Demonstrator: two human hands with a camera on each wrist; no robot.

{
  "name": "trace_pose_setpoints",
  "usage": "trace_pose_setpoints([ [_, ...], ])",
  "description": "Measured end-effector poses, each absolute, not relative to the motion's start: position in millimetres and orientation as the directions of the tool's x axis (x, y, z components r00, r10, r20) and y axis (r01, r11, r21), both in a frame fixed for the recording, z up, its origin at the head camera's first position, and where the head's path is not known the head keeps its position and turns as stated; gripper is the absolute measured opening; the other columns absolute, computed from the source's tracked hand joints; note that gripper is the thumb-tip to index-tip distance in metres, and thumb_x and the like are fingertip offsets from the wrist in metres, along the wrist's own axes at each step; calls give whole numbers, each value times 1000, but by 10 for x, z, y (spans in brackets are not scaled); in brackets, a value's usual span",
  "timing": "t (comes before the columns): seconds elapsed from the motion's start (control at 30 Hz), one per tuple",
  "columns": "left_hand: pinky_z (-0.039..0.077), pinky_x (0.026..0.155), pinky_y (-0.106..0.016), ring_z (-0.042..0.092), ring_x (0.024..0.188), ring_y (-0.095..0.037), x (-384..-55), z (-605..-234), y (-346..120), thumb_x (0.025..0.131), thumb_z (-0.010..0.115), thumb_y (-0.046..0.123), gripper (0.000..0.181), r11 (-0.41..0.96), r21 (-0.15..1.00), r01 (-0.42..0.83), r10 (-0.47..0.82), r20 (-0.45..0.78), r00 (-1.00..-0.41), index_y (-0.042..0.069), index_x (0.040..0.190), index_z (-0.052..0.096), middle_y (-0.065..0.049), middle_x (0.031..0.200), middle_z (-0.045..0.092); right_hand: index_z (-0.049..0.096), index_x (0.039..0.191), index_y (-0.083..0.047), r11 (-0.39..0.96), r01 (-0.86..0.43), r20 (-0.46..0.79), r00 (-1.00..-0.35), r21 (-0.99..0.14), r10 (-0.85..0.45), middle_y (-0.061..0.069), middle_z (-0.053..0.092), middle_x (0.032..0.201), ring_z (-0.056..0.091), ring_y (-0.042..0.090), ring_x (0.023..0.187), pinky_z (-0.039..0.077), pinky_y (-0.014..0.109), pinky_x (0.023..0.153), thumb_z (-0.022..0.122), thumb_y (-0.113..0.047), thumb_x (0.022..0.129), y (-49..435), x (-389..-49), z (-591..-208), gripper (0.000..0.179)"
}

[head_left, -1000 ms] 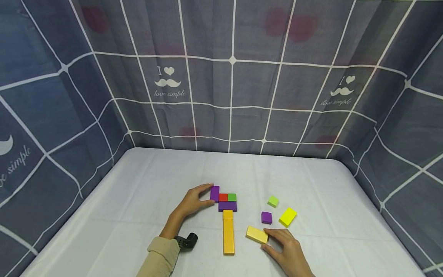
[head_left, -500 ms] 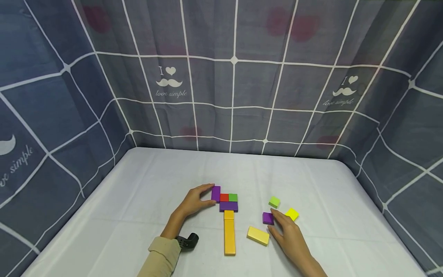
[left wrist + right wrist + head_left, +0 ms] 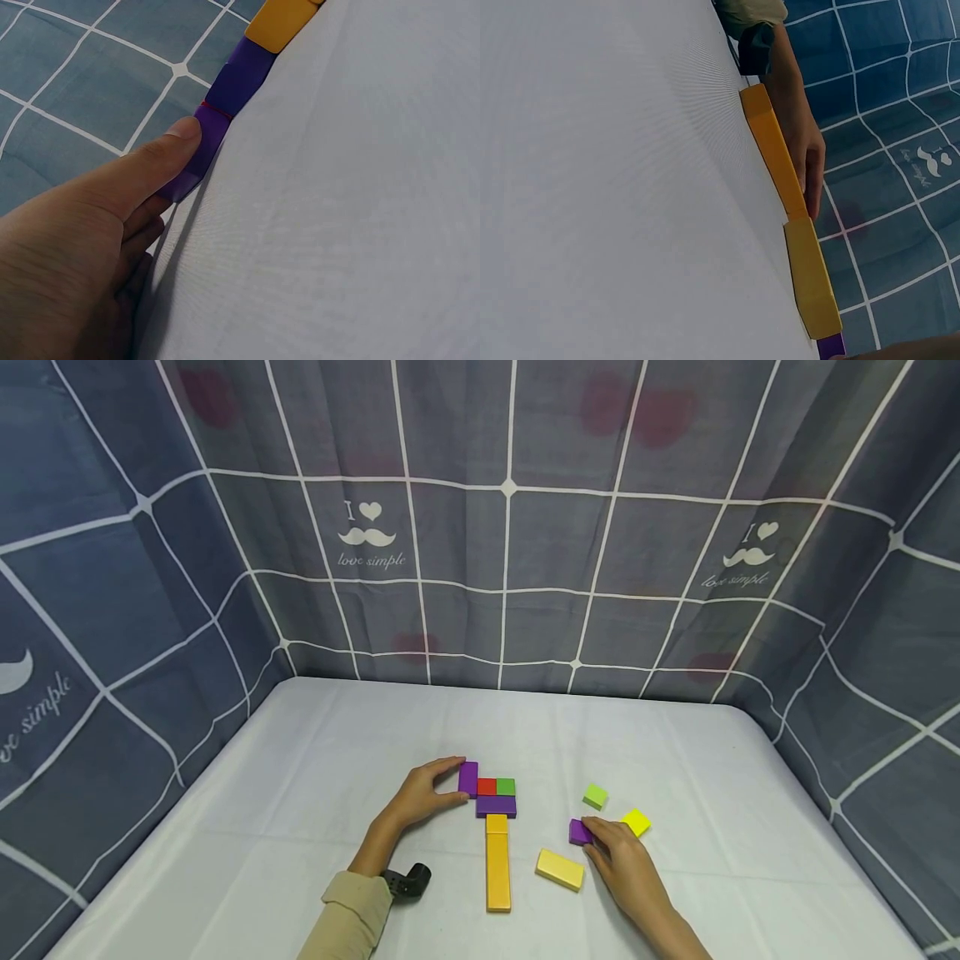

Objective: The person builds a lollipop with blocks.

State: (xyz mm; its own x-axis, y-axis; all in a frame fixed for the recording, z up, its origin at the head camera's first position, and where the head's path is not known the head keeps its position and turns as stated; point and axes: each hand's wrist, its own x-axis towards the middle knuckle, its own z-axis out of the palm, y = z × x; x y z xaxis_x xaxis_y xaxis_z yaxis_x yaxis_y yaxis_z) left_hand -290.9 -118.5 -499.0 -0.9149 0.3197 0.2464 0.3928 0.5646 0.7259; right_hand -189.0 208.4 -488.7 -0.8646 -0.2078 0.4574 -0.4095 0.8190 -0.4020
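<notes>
My left hand [image 3: 422, 797] holds an upright purple rectangular block [image 3: 468, 780] between thumb and fingers, at the left end of a row of blocks. Beside that block sit a red cube [image 3: 487, 787] and a green cube [image 3: 506, 787], above a lying purple block [image 3: 496, 807]. Below runs a small orange block [image 3: 496, 824], then a long orange block [image 3: 498, 872]. In the left wrist view the thumb [image 3: 176, 142] presses the purple block's near end. My right hand [image 3: 632, 868] pinches a small purple cube [image 3: 577, 832]; its fingertips partly cover the cube.
A pale yellow block [image 3: 558, 870] lies between the long orange block and my right hand. Behind the right hand are a bright yellow block [image 3: 637, 822], partly hidden, and a lime cube [image 3: 595, 796]. Checked curtains [image 3: 450, 627] enclose the white table [image 3: 337, 727].
My right hand has let go of the pale yellow block, moved up and away from it, and closed its fingertips on the small purple cube. The left hand stays put.
</notes>
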Motion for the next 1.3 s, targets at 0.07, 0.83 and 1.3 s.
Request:
trace_pose_setpoints([
  [0.07,33,104,-42,45,123,-25,-2911,-4993,-1185,71,79,35,66,573,719,392,315,248,-916,11,128,56,-7,129,55,65,112,-2,818,-409,457,-865,-404,-207,10,65,108,59,27,102,49,41,87,76,-4,74,2088,-1893,-4891,39],
  [0.83,34,104,-42,46,122,-25,-2878,-4971,-1189,72,78,35,66,561,720,408,322,264,-909,9,128,55,-8,128,55,69,99,-6,678,-374,422,-901,-633,-102,1,66,99,65,17,84,54,26,75,80,3,64,2088,-1995,-4712,38],
  [1.3,35,103,-42,47,122,-26,-2869,-4984,-1184,72,78,36,66,557,726,403,317,263,-911,9,128,55,-8,128,55,69,104,-5,559,-462,477,-869,-688,-131,4,66,102,65,22,91,53,28,79,78,2,69,1719,-2324,-4303,37],
])
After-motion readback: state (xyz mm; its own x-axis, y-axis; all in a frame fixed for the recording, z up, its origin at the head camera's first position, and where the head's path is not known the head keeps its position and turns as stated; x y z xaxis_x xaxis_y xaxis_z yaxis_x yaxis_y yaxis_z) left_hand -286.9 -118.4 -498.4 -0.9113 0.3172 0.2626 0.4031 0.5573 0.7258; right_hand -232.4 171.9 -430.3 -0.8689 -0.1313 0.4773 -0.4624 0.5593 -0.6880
